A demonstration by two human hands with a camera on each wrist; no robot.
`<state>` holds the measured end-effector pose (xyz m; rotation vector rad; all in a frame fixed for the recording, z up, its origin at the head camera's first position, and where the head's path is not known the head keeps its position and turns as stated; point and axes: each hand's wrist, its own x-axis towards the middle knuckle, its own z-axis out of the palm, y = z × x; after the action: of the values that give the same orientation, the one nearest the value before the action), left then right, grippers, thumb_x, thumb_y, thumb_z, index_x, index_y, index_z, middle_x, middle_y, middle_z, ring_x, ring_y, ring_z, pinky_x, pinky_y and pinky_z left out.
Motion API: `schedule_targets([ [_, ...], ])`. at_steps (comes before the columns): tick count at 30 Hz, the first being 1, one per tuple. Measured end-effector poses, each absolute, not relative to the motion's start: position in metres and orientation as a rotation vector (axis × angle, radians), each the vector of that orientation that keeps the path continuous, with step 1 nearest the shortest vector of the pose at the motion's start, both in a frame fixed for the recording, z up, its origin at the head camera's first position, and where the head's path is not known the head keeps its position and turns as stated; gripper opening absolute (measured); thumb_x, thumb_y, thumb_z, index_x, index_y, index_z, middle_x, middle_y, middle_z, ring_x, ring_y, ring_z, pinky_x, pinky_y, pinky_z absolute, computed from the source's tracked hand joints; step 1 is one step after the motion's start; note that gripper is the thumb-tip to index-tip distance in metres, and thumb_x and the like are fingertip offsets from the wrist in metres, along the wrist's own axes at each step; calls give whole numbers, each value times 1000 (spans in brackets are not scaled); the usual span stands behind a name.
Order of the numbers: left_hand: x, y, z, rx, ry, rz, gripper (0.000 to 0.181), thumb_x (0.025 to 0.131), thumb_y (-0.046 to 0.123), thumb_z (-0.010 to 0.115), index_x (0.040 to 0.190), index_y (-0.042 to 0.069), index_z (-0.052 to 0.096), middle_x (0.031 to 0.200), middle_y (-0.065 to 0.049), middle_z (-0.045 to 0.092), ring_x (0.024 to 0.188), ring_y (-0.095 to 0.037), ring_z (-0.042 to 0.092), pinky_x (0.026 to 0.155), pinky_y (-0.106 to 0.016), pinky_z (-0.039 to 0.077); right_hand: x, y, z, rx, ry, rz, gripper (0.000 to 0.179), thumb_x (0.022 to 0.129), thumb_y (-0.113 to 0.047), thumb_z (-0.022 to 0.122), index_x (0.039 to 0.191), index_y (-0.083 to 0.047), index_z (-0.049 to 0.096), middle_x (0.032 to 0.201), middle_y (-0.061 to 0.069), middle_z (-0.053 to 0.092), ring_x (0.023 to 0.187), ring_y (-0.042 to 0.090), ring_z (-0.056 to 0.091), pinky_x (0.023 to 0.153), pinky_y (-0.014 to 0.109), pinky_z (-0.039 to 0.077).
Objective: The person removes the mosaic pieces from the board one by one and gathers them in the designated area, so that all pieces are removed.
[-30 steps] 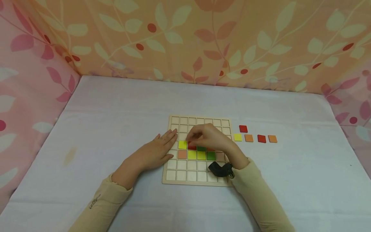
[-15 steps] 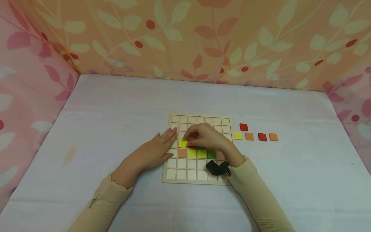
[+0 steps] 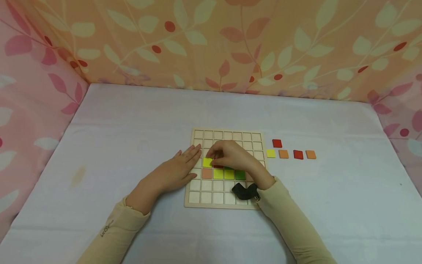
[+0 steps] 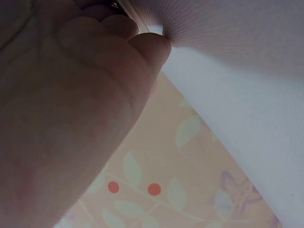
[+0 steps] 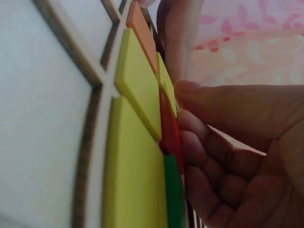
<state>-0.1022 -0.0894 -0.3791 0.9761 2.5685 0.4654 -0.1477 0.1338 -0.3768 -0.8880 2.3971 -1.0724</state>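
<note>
A pale wooden grid board lies on the white cloth, with yellow, red, green and orange-pink square tiles in its middle rows. My left hand rests on the board's left side, fingers straight; the left wrist view shows mostly its underside. Over the middle of the board, my right hand has curled fingers, with thumb and fingertips at the right and far edges of a yellow tile. In the right wrist view the thumb meets that yellow tile. The right hand partly hides a red tile and a green tile.
Right of the board lie loose tiles: a yellow tile, two orange tiles and two red tiles. A black curved device sits at the right wrist, above the board. Patterned curtains stand behind and at the sides.
My right hand has shifted slightly left, bringing its fingertips over the edge of the yellow tile. The left hand has stayed on the board. The head view has tilted slightly.
</note>
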Motion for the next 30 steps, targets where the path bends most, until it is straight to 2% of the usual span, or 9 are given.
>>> schedule_targets([
  [19, -102, -89, -378, 972, 2568, 472, 66, 97, 23, 53, 148, -3, 20, 157, -13, 9, 143, -28, 9, 112, -51, 15, -147, 132, -377, -932, 2392, -1063, 17, 80, -5, 75, 96, -4, 72, 91, 3, 64, 76, 10, 58, 68, 24, 51],
  [30, -102, -89, -379, 964, 2562, 455, 66, 97, 24, 52, 148, -2, 20, 157, -11, 7, 143, -26, 7, 112, -50, 15, -148, 133, -378, -917, 2383, -1110, 12, 81, -5, 73, 94, -6, 71, 89, 1, 64, 74, 9, 59, 69, 24, 51],
])
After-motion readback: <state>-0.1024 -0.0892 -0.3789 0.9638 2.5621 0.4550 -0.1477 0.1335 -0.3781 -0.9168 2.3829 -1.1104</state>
